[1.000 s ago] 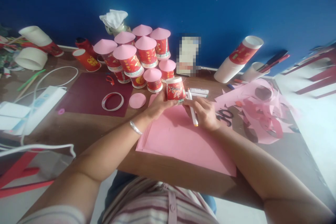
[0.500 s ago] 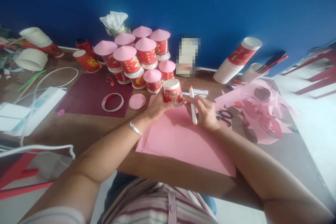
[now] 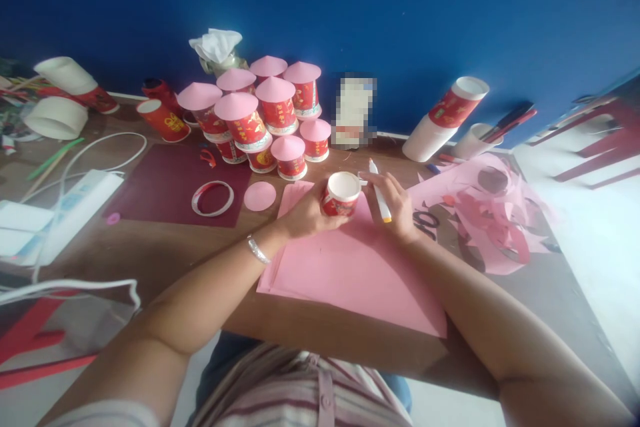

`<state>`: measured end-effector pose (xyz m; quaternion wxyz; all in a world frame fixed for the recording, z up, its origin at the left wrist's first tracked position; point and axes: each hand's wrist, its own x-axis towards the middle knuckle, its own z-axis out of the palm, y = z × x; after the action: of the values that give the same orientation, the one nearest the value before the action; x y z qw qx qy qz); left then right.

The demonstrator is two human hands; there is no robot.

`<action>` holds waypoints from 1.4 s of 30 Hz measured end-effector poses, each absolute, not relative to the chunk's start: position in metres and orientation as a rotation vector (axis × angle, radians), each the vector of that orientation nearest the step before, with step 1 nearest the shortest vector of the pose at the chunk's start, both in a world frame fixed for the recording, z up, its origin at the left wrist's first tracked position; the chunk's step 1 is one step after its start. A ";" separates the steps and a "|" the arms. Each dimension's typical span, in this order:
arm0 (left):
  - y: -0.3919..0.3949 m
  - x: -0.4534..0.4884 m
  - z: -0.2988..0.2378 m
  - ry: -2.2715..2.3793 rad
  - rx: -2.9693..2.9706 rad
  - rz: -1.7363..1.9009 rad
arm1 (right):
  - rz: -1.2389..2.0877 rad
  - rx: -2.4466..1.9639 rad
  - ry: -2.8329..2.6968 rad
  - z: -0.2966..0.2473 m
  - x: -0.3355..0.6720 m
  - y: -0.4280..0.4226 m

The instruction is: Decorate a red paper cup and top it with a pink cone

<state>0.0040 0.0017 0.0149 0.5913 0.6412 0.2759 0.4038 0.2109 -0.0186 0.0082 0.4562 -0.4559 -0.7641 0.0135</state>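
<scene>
A red patterned paper cup (image 3: 342,201) is clasped between the thumb and fingers of the left hand (image 3: 311,212), its pale round end turned upward. A white marker (image 3: 381,195) is pinched in the fingers of the right hand (image 3: 397,208), just beside the cup; whether the cup is touched by the right fingertips cannot be told. Beneath both sets of fingers, pink paper sheets (image 3: 345,280) are spread on the worktop (image 3: 210,253). Beyond the left fingers, red cups (image 3: 278,115) topped with pink paper cones are grouped. To the left of those fingers, a pink paper disc (image 3: 260,197) is laid near a white ring (image 3: 230,197). Right of the right fingers, pink paper scraps (image 3: 515,233) are heaped.
</scene>
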 end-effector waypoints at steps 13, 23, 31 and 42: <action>0.006 -0.011 0.016 0.594 1.649 0.704 | 0.253 -1.206 -1.642 0.006 0.221 -0.005; 0.031 -0.009 0.002 1.122 2.130 0.914 | 0.653 -1.217 -1.414 0.005 0.214 -0.004; 0.034 0.002 0.006 1.182 2.403 0.702 | 0.694 -1.204 -1.381 0.009 0.214 -0.005; 0.042 0.011 0.016 1.158 2.442 0.710 | 0.895 -1.181 -1.184 0.014 0.213 -0.005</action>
<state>0.0112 0.0417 0.0158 0.1728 0.8608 0.4081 0.2501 0.2127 -0.0046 0.0143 0.5829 -0.5060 -0.5072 0.3833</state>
